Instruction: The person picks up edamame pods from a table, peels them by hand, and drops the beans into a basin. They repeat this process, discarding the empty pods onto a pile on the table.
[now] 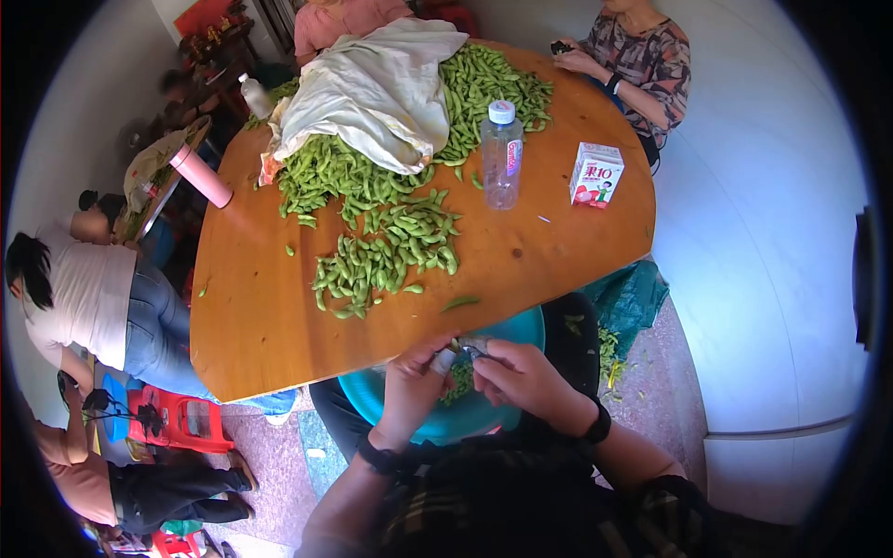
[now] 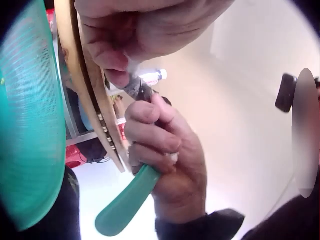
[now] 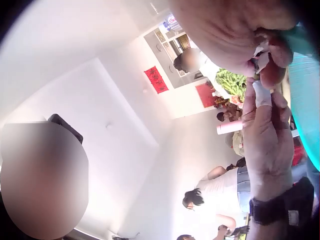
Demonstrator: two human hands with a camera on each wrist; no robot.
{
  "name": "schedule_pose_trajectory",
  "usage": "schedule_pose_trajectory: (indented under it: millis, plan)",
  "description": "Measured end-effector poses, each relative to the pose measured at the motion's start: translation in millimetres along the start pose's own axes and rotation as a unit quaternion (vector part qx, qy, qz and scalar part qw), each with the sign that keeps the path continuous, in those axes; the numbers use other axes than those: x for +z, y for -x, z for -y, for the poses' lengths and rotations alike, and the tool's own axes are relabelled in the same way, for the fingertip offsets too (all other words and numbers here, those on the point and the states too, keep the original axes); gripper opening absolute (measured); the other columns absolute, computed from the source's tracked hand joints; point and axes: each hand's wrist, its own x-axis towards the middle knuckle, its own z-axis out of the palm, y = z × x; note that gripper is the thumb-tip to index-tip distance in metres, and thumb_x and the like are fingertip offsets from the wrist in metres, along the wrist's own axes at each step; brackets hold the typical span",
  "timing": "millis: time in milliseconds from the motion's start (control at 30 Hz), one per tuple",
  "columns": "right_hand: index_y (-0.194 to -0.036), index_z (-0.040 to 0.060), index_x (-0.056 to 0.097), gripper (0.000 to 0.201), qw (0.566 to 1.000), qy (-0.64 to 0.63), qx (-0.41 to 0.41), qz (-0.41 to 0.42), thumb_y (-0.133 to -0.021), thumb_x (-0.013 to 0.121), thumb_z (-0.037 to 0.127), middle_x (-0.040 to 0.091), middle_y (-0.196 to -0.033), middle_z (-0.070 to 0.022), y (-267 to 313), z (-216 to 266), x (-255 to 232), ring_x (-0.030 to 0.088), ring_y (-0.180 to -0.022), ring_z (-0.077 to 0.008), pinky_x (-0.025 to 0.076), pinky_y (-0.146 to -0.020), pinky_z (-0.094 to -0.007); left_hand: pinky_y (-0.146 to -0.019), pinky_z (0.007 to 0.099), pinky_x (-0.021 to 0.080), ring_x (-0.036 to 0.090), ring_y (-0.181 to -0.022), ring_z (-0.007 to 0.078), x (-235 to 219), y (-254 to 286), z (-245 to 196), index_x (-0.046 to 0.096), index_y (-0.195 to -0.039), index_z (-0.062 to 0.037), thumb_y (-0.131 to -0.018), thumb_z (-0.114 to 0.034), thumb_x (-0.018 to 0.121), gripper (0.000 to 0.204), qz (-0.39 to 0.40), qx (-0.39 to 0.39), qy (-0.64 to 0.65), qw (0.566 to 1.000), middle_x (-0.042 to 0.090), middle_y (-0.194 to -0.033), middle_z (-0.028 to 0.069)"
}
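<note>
Both hands meet at the near edge of the wooden table (image 1: 251, 325), above a teal basin (image 1: 521, 330) in the lap. My right hand (image 1: 486, 361) curls round a green-handled cutting tool (image 2: 127, 202) whose dark metal tip (image 2: 140, 90) points at the left fingertips. My left hand (image 1: 443, 357), with white tape on one fingertip (image 3: 261, 95), pinches a small green pod (image 1: 459, 346) against that tip; the pod is mostly hidden. Cut pods (image 1: 459, 378) lie in the basin. A heap of edamame pods (image 1: 386, 251) spreads across the table ahead.
A white cloth (image 1: 372, 88) covers the far pods. A water bottle (image 1: 502, 153), a juice carton (image 1: 595, 174) and a pink flask (image 1: 200, 175) stand on the table. People sit at the far side and on the left. A green sack (image 1: 628, 298) lies on the floor at the right.
</note>
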Motion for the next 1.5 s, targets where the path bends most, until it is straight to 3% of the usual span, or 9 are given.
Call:
schedule_pose_trajectory:
  millis: [233, 300, 467, 733, 833, 933, 1033, 1133, 1500]
  plan:
    - [-0.096, 0.0001, 0.059, 0.017, 1.0, 0.025, 0.006, 0.0, -0.099, 0.052, 0.015, 0.063, -0.08, -0.0035, 2.9, -8.0, 3.4, 0.06, -0.062, -0.0091, 0.045, -0.054, -0.0228, -0.062, 0.0224, 0.05, 0.06, -0.066, 0.0083, 10.2, 7.0, 24.5, 0.065, -0.124, -0.006, -0.095, 0.001, 0.057, 0.031, -0.03, 0.125, -0.049, 0.99, 0.061, -0.088, 0.0026]
    - [-0.085, -0.001, 0.055, 0.023, 1.0, 0.02, -0.018, -0.013, -0.1, 0.051, 0.016, 0.061, -0.072, -0.0049, 3.3, -12.6, 6.2, 0.059, -0.055, -0.0103, 0.043, -0.05, -0.0243, -0.063, 0.023, 0.05, 0.061, -0.067, 0.0089, 11.5, 7.5, 27.5, 0.064, -0.124, -0.006, -0.094, 0.002, 0.057, 0.032, -0.031, 0.139, -0.068, 0.987, 0.061, -0.088, 0.0037]
    - [-0.086, -0.0011, 0.055, 0.022, 1.0, 0.018, -0.005, -0.017, -0.099, 0.051, 0.015, 0.061, -0.074, -0.005, 4.5, -19.4, 7.1, 0.06, -0.056, -0.0107, 0.045, -0.05, -0.025, -0.064, 0.025, 0.05, 0.063, -0.073, 0.0115, 14.0, 11.6, 31.0, 0.063, -0.125, -0.0054, -0.091, 0.005, 0.058, 0.035, -0.033, 0.153, -0.121, 0.98, 0.061, -0.087, 0.0065]
    - [-0.088, -0.0004, 0.055, 0.017, 0.996, 0.051, -0.033, -0.065, -0.098, 0.052, 0.013, 0.06, -0.073, -0.0045, 1.8, -40.5, 18.6, 0.056, -0.055, -0.0095, 0.044, -0.05, -0.0244, -0.07, 0.0343, 0.053, 0.066, -0.081, 0.0312, 18.0, 13.5, 37.8, 0.064, -0.113, -0.0021, -0.081, 0.008, 0.058, 0.034, -0.081, 0.233, -0.275, 0.929, 0.063, -0.097, 0.0179]
    - [-0.091, 0.0, 0.055, 0.015, 0.997, 0.019, -0.01, -0.08, -0.098, 0.052, 0.013, 0.06, -0.073, -0.0039, 0.9, -45.8, 22.4, 0.054, -0.054, -0.0091, 0.044, -0.049, -0.0238, -0.066, 0.031, 0.053, 0.066, -0.075, 0.023, 16.2, 12.2, 46.9, 0.065, -0.116, -0.0016, -0.084, 0.01, 0.058, 0.034, -0.086, 0.258, -0.285, 0.919, 0.063, -0.091, 0.0126]
    - [-0.094, 0.0005, 0.055, 0.013, 0.997, 0.002, 0.0, -0.072, -0.098, 0.051, 0.012, 0.06, -0.074, -0.0039, -0.3, -47.0, 24.4, 0.054, -0.055, -0.0087, 0.044, -0.049, -0.0237, -0.066, 0.0329, 0.053, 0.066, -0.076, 0.0282, 13.9, 17.5, 50.7, 0.064, -0.116, -0.0006, -0.084, 0.009, 0.058, 0.034, -0.073, 0.185, -0.201, 0.959, 0.062, -0.092, 0.0153]
    - [-0.097, 0.0001, 0.056, 0.012, 0.997, -0.043, 0.024, -0.064, -0.098, 0.051, 0.011, 0.061, -0.076, -0.0042, -3.8, -51.8, 25.3, 0.055, -0.055, -0.0086, 0.044, -0.049, -0.0235, -0.067, 0.0344, 0.053, 0.066, -0.079, 0.0308, 7.4, 15.2, 51.6, 0.064, -0.117, -0.0002, -0.083, 0.009, 0.057, 0.035, -0.056, 0.159, -0.226, 0.959, 0.062, -0.093, 0.0169]
    - [-0.101, -0.0008, 0.056, 0.012, 0.996, -0.033, 0.033, -0.073, -0.098, 0.051, 0.011, 0.062, -0.078, -0.0045, -4.7, -57.6, 24.3, 0.056, -0.056, -0.0088, 0.045, -0.05, -0.0232, -0.075, 0.0396, 0.053, 0.064, -0.086, 0.037, 12.2, 15.9, 52.8, 0.062, -0.118, 0.0025, -0.082, 0.008, 0.056, 0.038, -0.056, 0.249, -0.317, 0.914, 0.061, -0.098, 0.0195]
    - [-0.102, -0.0006, 0.056, 0.013, 0.998, 0.033, -0.007, -0.051, -0.097, 0.052, 0.011, 0.064, -0.079, -0.005, -7.5, -58.4, 23.2, 0.061, -0.06, -0.0102, 0.046, -0.052, -0.0243, -0.077, 0.0403, 0.052, 0.063, -0.089, 0.0379, 5.1, 12.1, 59.2, 0.06, -0.121, 0.0025, -0.083, 0.006, 0.056, 0.038, -0.021, 0.206, -0.28, 0.938, 0.06, -0.104, 0.0204]
